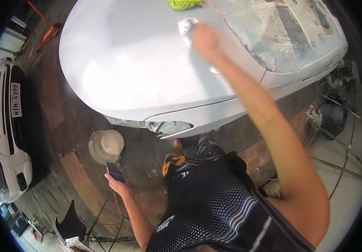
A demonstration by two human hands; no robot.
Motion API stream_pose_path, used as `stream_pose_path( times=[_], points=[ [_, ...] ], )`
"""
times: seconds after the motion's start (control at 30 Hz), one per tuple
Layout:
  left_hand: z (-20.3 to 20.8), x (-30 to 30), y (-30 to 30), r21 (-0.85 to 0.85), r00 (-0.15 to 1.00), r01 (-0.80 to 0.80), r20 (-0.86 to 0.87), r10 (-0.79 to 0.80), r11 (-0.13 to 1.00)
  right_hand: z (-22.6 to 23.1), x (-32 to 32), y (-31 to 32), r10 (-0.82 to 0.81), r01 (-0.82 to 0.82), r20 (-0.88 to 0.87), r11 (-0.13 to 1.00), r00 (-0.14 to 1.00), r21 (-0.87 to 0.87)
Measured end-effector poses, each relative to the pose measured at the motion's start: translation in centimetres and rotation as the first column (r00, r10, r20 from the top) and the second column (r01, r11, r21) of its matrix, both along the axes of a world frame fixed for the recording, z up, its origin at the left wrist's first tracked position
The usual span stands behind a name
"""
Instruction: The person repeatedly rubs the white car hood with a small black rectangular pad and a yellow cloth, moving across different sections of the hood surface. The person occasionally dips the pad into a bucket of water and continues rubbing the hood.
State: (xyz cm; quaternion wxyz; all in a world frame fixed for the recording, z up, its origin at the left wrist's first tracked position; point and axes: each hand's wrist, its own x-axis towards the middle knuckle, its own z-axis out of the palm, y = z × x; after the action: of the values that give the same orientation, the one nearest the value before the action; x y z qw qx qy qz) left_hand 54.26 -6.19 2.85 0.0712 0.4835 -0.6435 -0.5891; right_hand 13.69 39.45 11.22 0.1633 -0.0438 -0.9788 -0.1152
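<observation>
My right arm reaches out over the pale grey-white car hood (122, 75). On its surface my right hand (206, 41) is closed and a little blurred, beside a shiny wet-looking patch (187, 26). What those fingers hold, if anything, is hidden. Farther up the hood lies a crumpled yellow-green cloth (185, 3). Low at the left, my left hand (117, 185) grips a dark, flat rectangular piece (115, 172), whose kind I cannot make out. Just beyond that piece stands a round bucket (92, 147) with cloudy, pale contents.
Newspaper and clear plastic sheeting (286, 33) cover the car's glass at the upper right. A headlight (170, 127) faces my legs. Another white vehicle (15, 164) stands at far left, near an orange jack (50, 35). Metal stands (340, 166) are at right.
</observation>
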Motion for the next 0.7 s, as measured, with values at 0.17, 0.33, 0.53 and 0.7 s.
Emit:
stream_pose_path(
  times=[0.17,0.33,0.53,0.7],
  points=[
    [-2.8,3.6,0.2,0.036,0.994,-0.109,-0.028,0.110,0.993,-3.4,5.0,-22.4,0.292,-0.292,0.008,0.956,0.956,-0.022],
    [-0.5,1.8,3.6,0.074,0.993,-0.106,-0.051,0.110,0.992,-3.2,5.9,-26.4,0.643,-0.313,0.294,0.658,0.708,-0.685],
    [2.4,-1.7,5.5,0.253,0.955,-0.150,-0.213,0.206,0.956,0.8,9.6,-12.6,0.357,-0.001,0.256,0.585,0.899,-0.811],
    [3.5,-1.9,4.7,0.152,0.923,-0.159,-0.327,0.202,0.976,2.4,5.2,4.3,-0.034,-0.002,-0.062,0.865,0.997,-0.502]
  ],
)
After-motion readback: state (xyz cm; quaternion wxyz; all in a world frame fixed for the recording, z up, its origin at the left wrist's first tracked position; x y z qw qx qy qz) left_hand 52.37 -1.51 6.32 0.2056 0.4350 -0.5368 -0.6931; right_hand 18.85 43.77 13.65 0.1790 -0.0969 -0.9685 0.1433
